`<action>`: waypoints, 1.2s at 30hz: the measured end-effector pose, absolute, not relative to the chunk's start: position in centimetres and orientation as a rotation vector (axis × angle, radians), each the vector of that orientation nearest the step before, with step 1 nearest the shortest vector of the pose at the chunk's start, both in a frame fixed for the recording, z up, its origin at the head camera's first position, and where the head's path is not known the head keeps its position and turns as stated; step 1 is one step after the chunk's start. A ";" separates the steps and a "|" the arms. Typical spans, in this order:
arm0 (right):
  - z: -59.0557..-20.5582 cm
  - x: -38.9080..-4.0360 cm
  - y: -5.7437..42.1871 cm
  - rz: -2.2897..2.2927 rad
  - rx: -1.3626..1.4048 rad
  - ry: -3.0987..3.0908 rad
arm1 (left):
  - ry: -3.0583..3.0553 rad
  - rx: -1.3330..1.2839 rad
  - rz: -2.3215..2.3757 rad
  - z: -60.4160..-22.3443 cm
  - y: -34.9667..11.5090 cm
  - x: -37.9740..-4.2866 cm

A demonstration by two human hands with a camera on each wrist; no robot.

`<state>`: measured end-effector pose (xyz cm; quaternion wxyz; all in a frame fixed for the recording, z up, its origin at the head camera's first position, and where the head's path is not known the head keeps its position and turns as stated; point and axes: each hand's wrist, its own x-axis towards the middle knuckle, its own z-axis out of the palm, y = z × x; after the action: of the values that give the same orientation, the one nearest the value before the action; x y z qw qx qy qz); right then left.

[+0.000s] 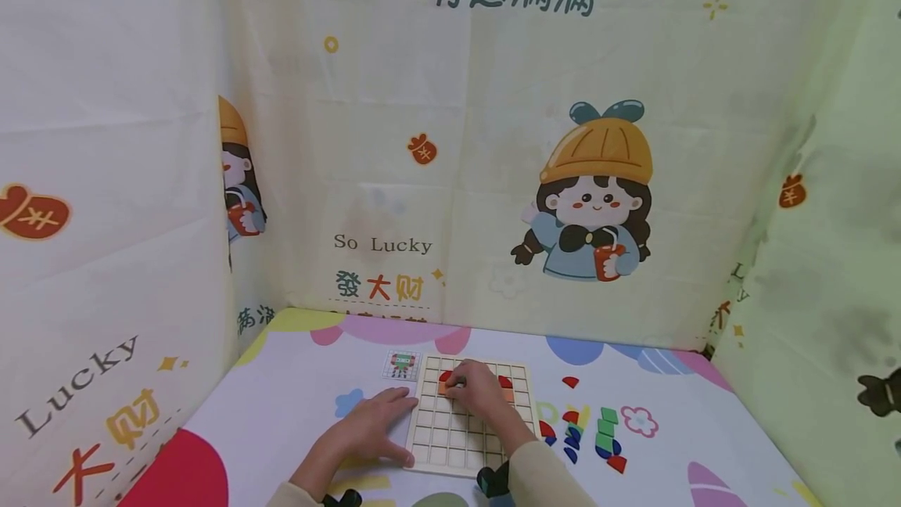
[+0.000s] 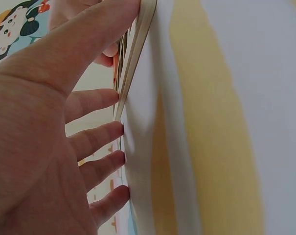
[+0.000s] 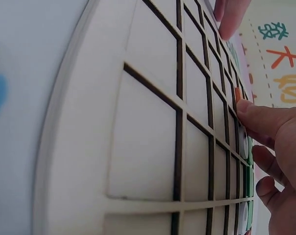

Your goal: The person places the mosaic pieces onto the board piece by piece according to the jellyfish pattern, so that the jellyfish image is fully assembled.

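A pale wooden grid board (image 1: pixel 439 436) lies on the table, its square cells divided by raised strips. My right hand (image 1: pixel 482 393) is over its far rows, thumb and fingers bent together in a pinch around a small dark tile, mostly hidden. An orange tile (image 3: pixel 238 93) sits in the board by the thumb tip. Red curved tiles (image 1: pixel 504 382) and green tiles (image 3: pixel 250 178) also lie in the far rows. My left hand (image 1: pixel 373 422) rests along the board's left side, fingers extended, with the thumb at the near left corner (image 2: pixel 147 12).
A small printed pattern card (image 1: pixel 403 365) lies beyond the board's far left corner. Right of the board are loose tiles: a red one (image 1: pixel 571 382), green squares (image 1: pixel 607 427) and blue pieces (image 1: pixel 572 438). Printed cloth walls (image 1: pixel 486 178) surround the table.
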<state>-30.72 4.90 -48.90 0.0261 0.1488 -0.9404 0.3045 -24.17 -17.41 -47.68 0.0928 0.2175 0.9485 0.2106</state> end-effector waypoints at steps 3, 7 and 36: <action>-49.0 -30.9 4.8 0.948 0.482 -2.894 | 2.814 0.644 0.627 -47.7 -17.5 -24.2; -49.0 -31.0 4.7 0.966 0.476 -2.908 | 2.813 0.646 0.627 -47.8 -17.5 -24.2; -47.9 -28.7 13.9 1.007 0.339 -2.869 | 2.807 0.654 0.645 -47.8 -17.4 -24.3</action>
<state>-28.74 13.89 -47.88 0.0411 0.1108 -0.9370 0.3289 -24.29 -17.41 -47.79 0.0940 0.2205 0.9462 0.2174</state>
